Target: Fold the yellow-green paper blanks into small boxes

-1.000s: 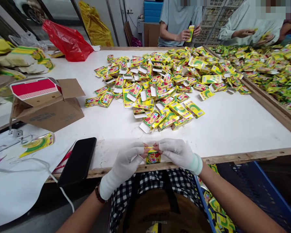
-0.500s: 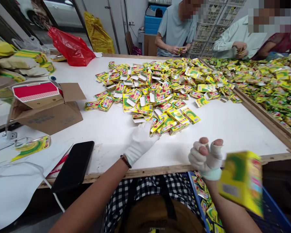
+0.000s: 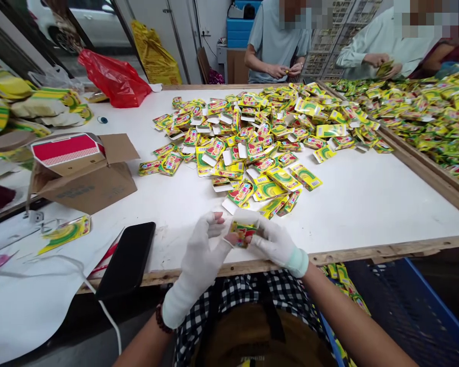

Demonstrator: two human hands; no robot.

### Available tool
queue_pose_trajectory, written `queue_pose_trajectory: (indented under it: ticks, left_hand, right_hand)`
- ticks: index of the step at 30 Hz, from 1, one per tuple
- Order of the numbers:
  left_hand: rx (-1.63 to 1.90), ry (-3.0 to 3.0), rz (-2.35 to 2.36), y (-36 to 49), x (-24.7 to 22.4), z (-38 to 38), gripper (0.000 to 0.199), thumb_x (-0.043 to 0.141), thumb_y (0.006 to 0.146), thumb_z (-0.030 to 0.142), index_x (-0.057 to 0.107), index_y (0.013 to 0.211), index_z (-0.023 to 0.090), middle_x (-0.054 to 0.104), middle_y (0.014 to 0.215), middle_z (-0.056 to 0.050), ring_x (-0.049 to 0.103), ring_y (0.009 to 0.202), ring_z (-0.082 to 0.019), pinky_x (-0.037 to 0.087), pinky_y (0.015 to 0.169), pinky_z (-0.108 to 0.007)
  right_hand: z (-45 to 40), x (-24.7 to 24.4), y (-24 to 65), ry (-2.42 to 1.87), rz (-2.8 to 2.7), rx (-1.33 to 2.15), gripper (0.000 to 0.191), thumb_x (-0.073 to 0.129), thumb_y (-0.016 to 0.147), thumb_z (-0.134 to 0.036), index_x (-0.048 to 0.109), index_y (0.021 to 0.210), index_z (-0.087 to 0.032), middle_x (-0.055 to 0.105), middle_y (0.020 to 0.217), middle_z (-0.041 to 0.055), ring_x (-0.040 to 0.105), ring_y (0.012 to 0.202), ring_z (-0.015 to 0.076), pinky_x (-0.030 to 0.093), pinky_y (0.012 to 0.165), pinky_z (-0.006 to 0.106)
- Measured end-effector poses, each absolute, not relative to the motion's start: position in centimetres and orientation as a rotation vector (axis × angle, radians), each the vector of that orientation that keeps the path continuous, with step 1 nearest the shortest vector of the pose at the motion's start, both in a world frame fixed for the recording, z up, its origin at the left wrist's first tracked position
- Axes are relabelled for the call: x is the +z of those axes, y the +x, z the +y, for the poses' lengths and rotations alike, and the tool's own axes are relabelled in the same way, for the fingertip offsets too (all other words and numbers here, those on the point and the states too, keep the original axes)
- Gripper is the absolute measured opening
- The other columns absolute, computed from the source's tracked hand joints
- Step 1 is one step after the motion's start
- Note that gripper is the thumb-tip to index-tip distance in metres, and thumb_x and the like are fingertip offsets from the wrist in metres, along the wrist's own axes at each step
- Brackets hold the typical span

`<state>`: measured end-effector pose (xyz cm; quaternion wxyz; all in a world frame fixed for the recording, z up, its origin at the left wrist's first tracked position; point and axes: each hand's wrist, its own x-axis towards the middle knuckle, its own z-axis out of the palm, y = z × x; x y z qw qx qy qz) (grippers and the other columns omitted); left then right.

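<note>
In the head view, both my gloved hands meet at the table's front edge around a small yellow, green and red printed box (image 3: 244,234). My right hand (image 3: 277,242) pinches it from the right, thumb in front and fingers over the top. On its other side, my left hand (image 3: 202,260) presses its bare thumb tip against the box, its other fingers curled further left. The gloves leave some fingertips bare. Just beyond lies a pile of similar small boxes (image 3: 241,192), several with white end flaps standing open.
Left of my hands lie a black phone (image 3: 127,260) and a brown carton (image 3: 87,186). A red plastic bag (image 3: 115,79) sits farther back. Wooden strips (image 3: 424,178) border the table. Below right stands a blue crate (image 3: 424,306) with more packets. Co-workers (image 3: 279,46) handle packets opposite.
A box in mid-air by my right forearm is out of sight. My right hand has moved left to meet my left hand, which has drawn back from the pile; a small box is now between them.
</note>
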<state>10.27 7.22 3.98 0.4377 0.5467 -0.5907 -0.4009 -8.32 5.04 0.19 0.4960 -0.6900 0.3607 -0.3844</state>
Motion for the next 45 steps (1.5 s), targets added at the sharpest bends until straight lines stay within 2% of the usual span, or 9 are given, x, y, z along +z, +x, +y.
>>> queue_pose_trajectory:
  ticks: [7, 12, 16, 20, 22, 25, 31, 38, 45]
  left_hand:
    - [-1.196, 1.229, -1.251, 9.5, -0.7, 6.7, 0.033, 0.065, 0.079, 0.023, 0.045, 0.104, 0.019, 0.064, 0.103, -0.007, 0.066, 0.096, -0.019, 0.056, 0.086, -0.035]
    - [-1.219, 1.225, -1.399, 10.9, -0.2, 6.1, 0.022, 0.066, 0.079, 0.025, 0.058, 0.098, 0.016, 0.066, 0.093, -0.003, 0.065, 0.084, -0.015, 0.056, 0.079, -0.028]
    - [-1.221, 1.257, -1.453, 11.5, 0.7, 5.4, 0.016, 0.06, 0.083, 0.03, 0.064, 0.087, 0.014, 0.068, 0.086, -0.005, 0.063, 0.082, -0.015, 0.055, 0.078, -0.028]
    - [-1.38, 1.175, -1.255, 11.4, 0.9, 4.9, 0.045, 0.065, 0.078, 0.028, 0.051, 0.119, 0.014, 0.068, 0.101, -0.008, 0.065, 0.092, -0.019, 0.055, 0.082, -0.034]
    - [-1.328, 1.189, -1.296, 11.3, 0.6, 4.9, 0.037, 0.064, 0.079, 0.028, 0.057, 0.112, 0.014, 0.069, 0.097, -0.007, 0.065, 0.091, -0.019, 0.055, 0.081, -0.033]
    - [-1.105, 1.236, -1.482, 11.5, 0.5, 5.3, 0.015, 0.062, 0.081, 0.028, 0.066, 0.087, 0.015, 0.07, 0.087, -0.004, 0.065, 0.083, -0.017, 0.054, 0.078, -0.029]
    - [-1.22, 1.257, -1.502, 11.8, 1.9, 5.3, 0.019, 0.064, 0.082, 0.032, 0.067, 0.089, 0.015, 0.071, 0.086, -0.004, 0.065, 0.079, -0.016, 0.055, 0.072, -0.027]
    - [-1.18, 1.212, -1.61, 12.2, 2.4, 5.4, 0.015, 0.059, 0.084, 0.026, 0.067, 0.091, 0.015, 0.072, 0.088, -0.005, 0.066, 0.082, -0.016, 0.056, 0.075, -0.028]
    - [-0.84, 1.024, -1.845, 12.2, 0.1, 7.9, 0.02, 0.058, 0.084, 0.013, 0.065, 0.101, 0.02, 0.068, 0.102, -0.007, 0.065, 0.093, -0.016, 0.055, 0.082, -0.028]
  right_hand:
    - [6.5, -1.9, -8.7, -1.382, 1.141, -1.029, 0.051, 0.061, 0.082, -0.024, 0.035, 0.126, -0.022, 0.062, 0.111, 0.0078, 0.066, 0.093, 0.0186, 0.056, 0.084, 0.034]
    - [6.4, -0.9, -8.7, -1.59, 1.162, -0.949, 0.034, 0.056, 0.084, -0.02, 0.053, 0.118, -0.021, 0.063, 0.112, 0.0067, 0.064, 0.095, 0.0178, 0.052, 0.088, 0.033]
    - [5.4, -0.3, -8.3, -1.615, 1.121, -0.955, 0.015, 0.054, 0.086, -0.025, 0.064, 0.093, -0.017, 0.066, 0.09, 0.0051, 0.062, 0.085, 0.0167, 0.052, 0.08, 0.031]
    - [4.4, -0.5, -7.9, -1.409, 0.961, -1.057, 0.028, 0.058, 0.083, -0.028, 0.057, 0.11, -0.019, 0.068, 0.098, 0.0059, 0.065, 0.088, 0.0169, 0.055, 0.08, 0.032]
    - [4.3, -0.4, -8.0, -1.471, 0.963, -1.053, 0.035, 0.057, 0.084, -0.027, 0.055, 0.118, -0.02, 0.068, 0.106, 0.0071, 0.065, 0.094, 0.0179, 0.054, 0.085, 0.034]
    - [4.6, 0.5, -8.2, -1.791, 1.049, -1.056, 0.019, 0.055, 0.087, -0.026, 0.066, 0.1, -0.02, 0.071, 0.099, 0.006, 0.066, 0.091, 0.018, 0.053, 0.084, 0.032]
    - [4.5, 2.5, -8.1, -1.897, 1.114, -0.967, 0.016, 0.056, 0.087, -0.027, 0.07, 0.088, -0.019, 0.071, 0.081, 0.0027, 0.064, 0.073, 0.015, 0.05, 0.067, 0.026]
    - [4.1, 2.9, -9.0, -1.929, 1.044, -0.871, 0.016, 0.054, 0.082, -0.015, 0.068, 0.088, -0.019, 0.07, 0.085, 0.0019, 0.064, 0.078, 0.0153, 0.052, 0.073, 0.027]
    - [6.2, 0.7, -10.0, -2.024, 0.841, -1.009, 0.023, 0.057, 0.086, -0.017, 0.065, 0.107, -0.023, 0.066, 0.117, 0.0077, 0.063, 0.107, 0.0183, 0.052, 0.093, 0.032]
